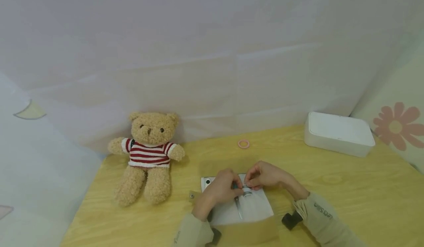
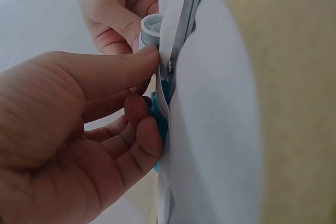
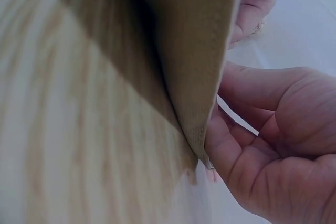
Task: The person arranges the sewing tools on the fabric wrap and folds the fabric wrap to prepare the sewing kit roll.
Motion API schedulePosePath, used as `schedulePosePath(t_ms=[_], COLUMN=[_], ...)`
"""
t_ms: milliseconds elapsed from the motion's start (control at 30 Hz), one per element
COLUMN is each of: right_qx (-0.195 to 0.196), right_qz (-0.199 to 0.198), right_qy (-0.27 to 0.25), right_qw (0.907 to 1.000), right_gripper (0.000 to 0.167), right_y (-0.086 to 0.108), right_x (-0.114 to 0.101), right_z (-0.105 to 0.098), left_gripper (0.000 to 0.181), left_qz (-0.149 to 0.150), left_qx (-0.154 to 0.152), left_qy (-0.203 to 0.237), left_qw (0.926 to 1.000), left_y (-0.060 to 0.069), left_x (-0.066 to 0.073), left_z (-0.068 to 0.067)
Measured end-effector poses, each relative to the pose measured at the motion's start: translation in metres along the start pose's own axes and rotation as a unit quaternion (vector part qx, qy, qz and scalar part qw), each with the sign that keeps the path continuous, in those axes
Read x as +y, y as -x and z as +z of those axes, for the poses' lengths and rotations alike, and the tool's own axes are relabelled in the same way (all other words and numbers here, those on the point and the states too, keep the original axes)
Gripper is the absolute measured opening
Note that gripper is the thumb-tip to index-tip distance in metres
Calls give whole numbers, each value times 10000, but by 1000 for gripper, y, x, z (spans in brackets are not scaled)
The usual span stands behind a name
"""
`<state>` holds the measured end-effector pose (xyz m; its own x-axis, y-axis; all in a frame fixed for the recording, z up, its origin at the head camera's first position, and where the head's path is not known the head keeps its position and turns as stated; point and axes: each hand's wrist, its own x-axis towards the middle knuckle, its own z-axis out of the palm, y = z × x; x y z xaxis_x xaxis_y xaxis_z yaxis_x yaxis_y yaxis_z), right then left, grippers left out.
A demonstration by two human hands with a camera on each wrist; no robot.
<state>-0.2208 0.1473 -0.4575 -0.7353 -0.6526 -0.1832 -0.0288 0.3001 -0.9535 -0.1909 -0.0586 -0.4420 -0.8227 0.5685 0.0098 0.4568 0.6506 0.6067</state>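
A tan fabric pouch with a white lining [image 1: 256,208] lies unfolded on the table. Against its lining lie scissors [image 1: 238,207], whose teal handles [image 2: 161,116] show partly behind the left fingers. A small white spool-like roll [image 2: 151,29] sits beside the scissors. My left hand [image 1: 223,187] comes from the left; its thumb and curled fingertips pinch a narrow elastic band [image 2: 162,95] by the handles. Opposite it, my right hand [image 1: 266,175] pinches the roll, its thumb against the side. In the right wrist view its fingers are close to the pouch's tan edge [image 3: 202,66].
A teddy bear [image 1: 150,155] in a striped sweater sits at the left by the wall. Behind the pouch lies a pink ring [image 1: 243,144]. A white box [image 1: 339,133] stands at the back right. A snap tab [image 1: 193,196] sticks out left of the pouch.
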Motion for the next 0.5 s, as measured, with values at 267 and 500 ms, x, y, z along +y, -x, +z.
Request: schedulePosePath(t_ms=[267, 500], right_qx=[-47, -15], right_qz=[-8, -44], right_qy=[-128, -19], right_qw=[9999, 10000], right_gripper=[10, 9], right_y=[0, 0], right_x=[-1, -1], right_z=[1, 1], left_gripper=[12, 15], left_qz=[34, 17], left_qx=[-65, -99], left_qy=[-178, -245], left_qw=[9998, 9996], left_y=[2, 1], left_x=[2, 2], left_z=[0, 0])
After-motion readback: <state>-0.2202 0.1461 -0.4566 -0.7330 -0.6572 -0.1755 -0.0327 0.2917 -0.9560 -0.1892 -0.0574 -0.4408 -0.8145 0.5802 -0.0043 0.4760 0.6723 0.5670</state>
